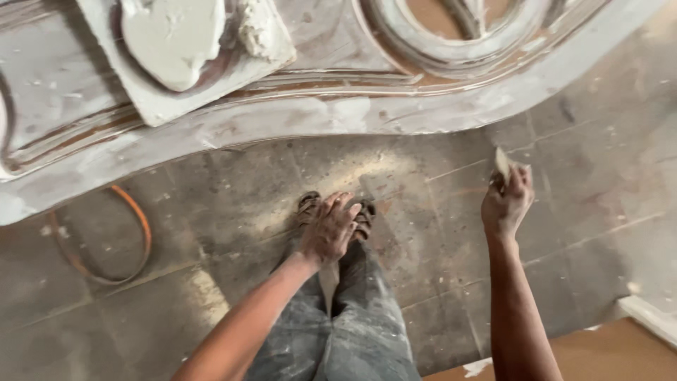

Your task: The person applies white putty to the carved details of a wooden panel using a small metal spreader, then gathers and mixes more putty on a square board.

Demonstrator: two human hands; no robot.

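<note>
Your right hand (506, 201) is raised and closed around a small pale scraper (502, 164); its thin blade sticks up above your fingers, just below the lower edge of the carved panel (451, 106) and not touching it. Your left hand (328, 229) is empty, fingers spread and relaxed, hanging over your sandalled feet (364, 215), well apart from the scraper and from the panel.

The panel runs across the top of the view, a curved wooden piece with raised mouldings, smeared with whitish filler, brown wood showing in the grooves. On it, upper left, lies a square board (169, 106), tilted, carrying a smooth mound of white putty (173, 39) and a rougher lump beside it.

Below the panel the tiled floor (578, 212) is dusty, with a pale patch of dust near your feet. At left, an orange-brown band (144, 233) lies looped on the floor, partly under the panel. Your trousers are grey and spattered white. A brown sheet (606, 356) sits at the lower right corner.
</note>
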